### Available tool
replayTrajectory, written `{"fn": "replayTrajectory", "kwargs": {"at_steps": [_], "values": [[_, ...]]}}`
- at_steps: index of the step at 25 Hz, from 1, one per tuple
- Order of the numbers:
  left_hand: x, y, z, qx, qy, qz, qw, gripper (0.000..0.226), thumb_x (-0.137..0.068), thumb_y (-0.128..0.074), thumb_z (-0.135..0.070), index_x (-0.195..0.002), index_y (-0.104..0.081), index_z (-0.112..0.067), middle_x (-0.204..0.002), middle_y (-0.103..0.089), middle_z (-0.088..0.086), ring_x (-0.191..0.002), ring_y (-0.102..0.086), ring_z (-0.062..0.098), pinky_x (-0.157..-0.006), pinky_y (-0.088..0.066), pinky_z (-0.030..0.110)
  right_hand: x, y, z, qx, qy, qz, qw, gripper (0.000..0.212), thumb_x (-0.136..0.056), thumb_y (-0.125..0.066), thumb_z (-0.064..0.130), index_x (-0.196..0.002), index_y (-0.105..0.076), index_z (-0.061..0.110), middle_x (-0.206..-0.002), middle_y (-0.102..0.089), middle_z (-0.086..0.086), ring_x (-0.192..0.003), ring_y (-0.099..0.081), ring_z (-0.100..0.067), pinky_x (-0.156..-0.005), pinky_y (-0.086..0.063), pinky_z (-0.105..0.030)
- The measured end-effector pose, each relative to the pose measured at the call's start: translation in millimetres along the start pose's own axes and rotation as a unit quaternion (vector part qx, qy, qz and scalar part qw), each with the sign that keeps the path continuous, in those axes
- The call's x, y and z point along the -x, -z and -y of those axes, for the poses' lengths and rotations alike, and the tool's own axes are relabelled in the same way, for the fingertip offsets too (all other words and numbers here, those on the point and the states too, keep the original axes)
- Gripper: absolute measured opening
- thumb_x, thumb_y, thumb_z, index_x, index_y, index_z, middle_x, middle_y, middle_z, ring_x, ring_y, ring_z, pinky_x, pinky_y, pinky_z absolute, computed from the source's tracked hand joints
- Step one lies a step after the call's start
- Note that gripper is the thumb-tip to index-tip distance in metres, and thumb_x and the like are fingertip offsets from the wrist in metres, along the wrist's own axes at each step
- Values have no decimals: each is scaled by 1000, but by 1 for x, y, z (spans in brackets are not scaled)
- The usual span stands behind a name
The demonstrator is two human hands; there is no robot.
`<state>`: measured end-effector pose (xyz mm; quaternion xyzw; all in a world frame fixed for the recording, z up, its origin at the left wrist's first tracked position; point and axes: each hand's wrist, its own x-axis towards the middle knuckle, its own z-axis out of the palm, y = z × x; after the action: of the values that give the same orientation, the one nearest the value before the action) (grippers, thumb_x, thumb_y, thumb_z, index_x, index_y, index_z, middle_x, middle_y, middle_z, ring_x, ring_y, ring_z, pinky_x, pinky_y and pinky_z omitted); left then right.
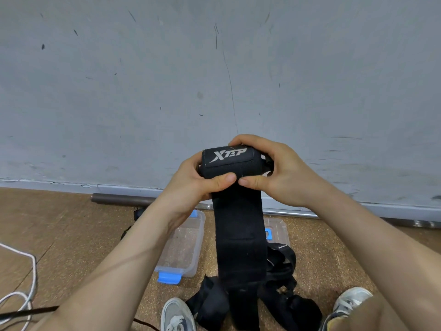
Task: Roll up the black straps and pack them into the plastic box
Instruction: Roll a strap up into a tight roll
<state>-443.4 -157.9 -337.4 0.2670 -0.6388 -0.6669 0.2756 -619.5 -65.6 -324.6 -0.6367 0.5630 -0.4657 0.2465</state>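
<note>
Here the black strap (226, 163) is partway rolled: its top end, with the white-lettered patch facing us, is wound into a thick roll held up in front of the grey wall (214, 68). The unrolled length hangs straight down from it towards the floor between our feet. Our left hand (191, 182) grips the left end of the roll, with the thumb pressed on the front just below the patch. Our right hand (286, 175) curls over the top and right end, its thumb lying tip to tip with the left one. So both hands are clamped on the same roll, close together. Below, on the speckled brown floor (71, 235), the plastic box (186, 249) lies open to the left of the hanging strap, with nothing visible in it. A second clear piece with a blue clip (278, 229), probably the lid, shows just right of the strap. A heap of other black straps (281, 263) lies near us between our shoes (176, 316). We judge the task to be early: this is the rolling step, and no strap is packed yet. The next move calls for turning the roll down onto the hanging length, keeping the edges square so it does not telescope, then holding it tight while lowering it to the box. Further out, a metal bar (119, 199) lies along the foot of the wall and a white cable (28, 283) loops at the left.
</note>
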Motion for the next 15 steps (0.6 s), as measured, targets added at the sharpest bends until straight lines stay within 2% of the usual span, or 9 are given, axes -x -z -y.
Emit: {"fn": "replayTrajectory", "kwargs": {"at_steps": [3,5,7,9,11,15], "values": [[-1,4,-8,2,8,-16,1000,42,-76,-73,-31,-113,-67,-14,-110,-70,13,-102,-69,25,-85,-58,45,-2,1,0,-14,-3,7,1000,56,-74,-79,-5,-118,-61,22,-105,-66,8,-99,-64,-11,-85,-53,-25],[1,3,-10,-37,-23,-34,998,37,-73,-79,-28,-108,-70,-17,-101,-73,7,-96,-71,22,-76,-60,39,-2,8,2,-66,-49,44,996,54,-77,-79,-2,-120,-59,23,-103,-67,6,-92,-65,-7,-75,-53,-21],[4,0,-13,-81,-45,-37,995,41,-69,-85,-26,-107,-70,-18,-97,-74,4,-92,-72,18,-68,-58,29,0,18,5,-121,-142,104,977,47,-83,-79,17,-123,-58,30,-93,-68,8,-78,-62,-5,-61,-46,-20],[6,0,-13,-98,-53,-33,993,46,-66,-79,-27,-109,-69,-15,-100,-74,8,-93,-71,18,-69,-57,27,1,21,7,-153,-213,136,955,51,-79,-76,41,-126,-59,32,-86,-68,9,-72,-60,-5,-56,-41,-21],[5,1,-13,-87,-49,-36,994,49,-65,-79,-26,-112,-68,-14,-102,-73,9,-94,-71,20,-71,-58,28,0,15,5,-155,-215,135,955,54,-73,-71,47,-123,-64,27,-86,-66,8,-71,-58,-4,-56,-41,-20],[4,-3,-9,19,32,-55,998,58,-72,-83,-32,-122,-60,-14,-110,-72,8,-98,-72,24,-78,-60,41,-3,6,3,-152,-177,73,970,49,-76,-72,39,-120,-66,20,-76,-62,15,-64,-54,2,-53,-33,-19]]}}
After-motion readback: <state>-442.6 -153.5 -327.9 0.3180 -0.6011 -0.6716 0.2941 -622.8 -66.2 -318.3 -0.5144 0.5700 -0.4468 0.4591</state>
